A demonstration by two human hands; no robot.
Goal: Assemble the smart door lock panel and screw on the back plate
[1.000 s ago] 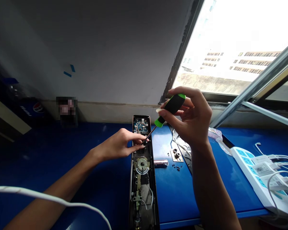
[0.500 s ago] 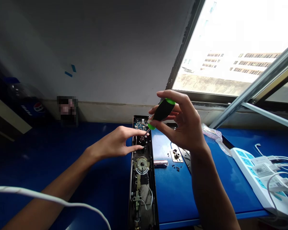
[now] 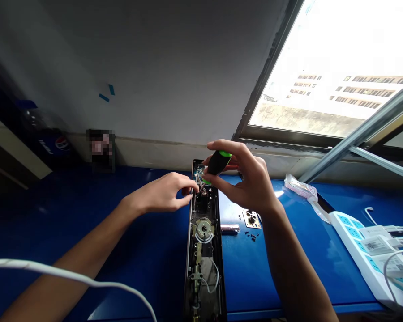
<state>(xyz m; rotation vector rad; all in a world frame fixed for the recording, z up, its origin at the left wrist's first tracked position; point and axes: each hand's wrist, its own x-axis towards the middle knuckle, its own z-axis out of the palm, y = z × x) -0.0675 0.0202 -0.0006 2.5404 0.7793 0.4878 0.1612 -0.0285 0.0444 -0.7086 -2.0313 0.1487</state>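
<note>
A long black housing [image 3: 204, 250] with a circuit board, a round metal part [image 3: 204, 229] and white wires stands open on the blue table. My right hand [image 3: 246, 179] grips a black and green screwdriver [image 3: 218, 164], tilted with its shaft pointing down into the housing's far part. At the housing's left edge is my left hand [image 3: 174, 192], thumb and index finger bent towards each other near the wires; whether they pinch anything is too small to tell. Right of the housing lie a square metal plate [image 3: 251, 219], small dark screws [image 3: 253, 236] and a wrapped cylinder [image 3: 230, 229].
A white power strip [image 3: 359, 250] with plugs and cables is at the right. A plastic packet [image 3: 301, 188] lies near the window wall. A bottle [image 3: 53, 143] stands at the far left. A white cable [image 3: 70, 277] crosses the lower left.
The screwdriver and my right hand have moved left and slightly down relative to the housing. My left fingers have drawn closer together. The view has shifted, so the housing appears further right.
</note>
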